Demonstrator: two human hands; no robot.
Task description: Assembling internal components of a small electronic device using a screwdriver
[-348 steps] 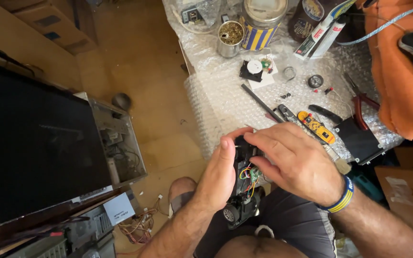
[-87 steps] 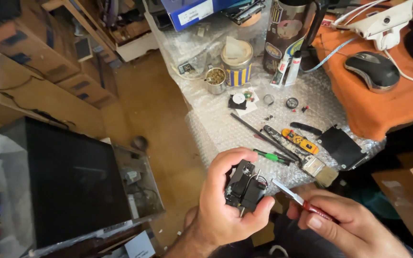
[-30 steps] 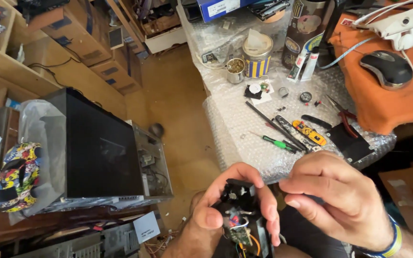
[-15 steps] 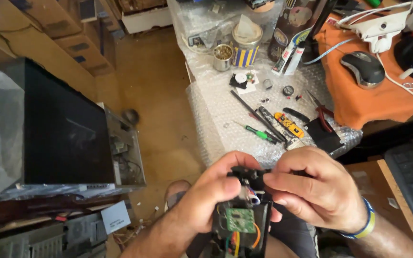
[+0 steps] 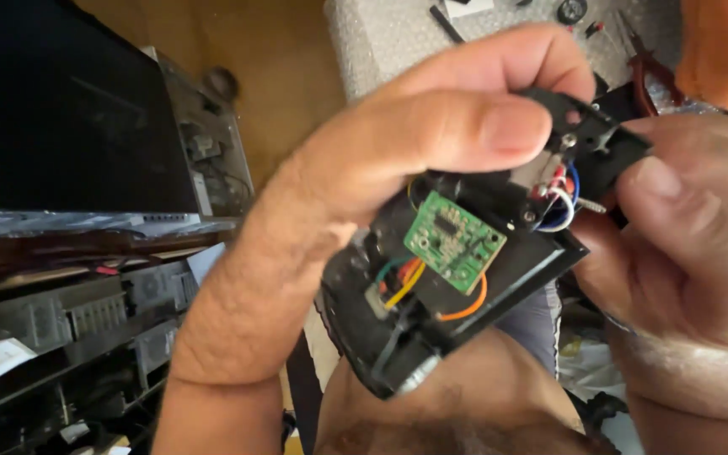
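Left hand [image 5: 355, 211] raised, forearm vertical, thumb pressed flat across top, grip closed. Right hand [image 5: 693, 253] opposite, fingertips pinching inward, wrist bent.

The left hand [image 5: 355, 211] grips an opened black plastic device shell [image 5: 457, 286], thumb pressed along its top edge. Inside the shell sits a small green rectangular circuit board [image 5: 452, 240], with orange, yellow, green, red, blue and white wires [image 5: 465, 307] looping around it. The right hand [image 5: 693, 253] pinches the shell's upper right end beside a small metal screw [image 5: 593, 205]. Behind lie a bubble-wrap-covered table [image 5: 398, 42], a dark flat screen [image 5: 69, 109] and red-handled pliers [image 5: 646, 72].
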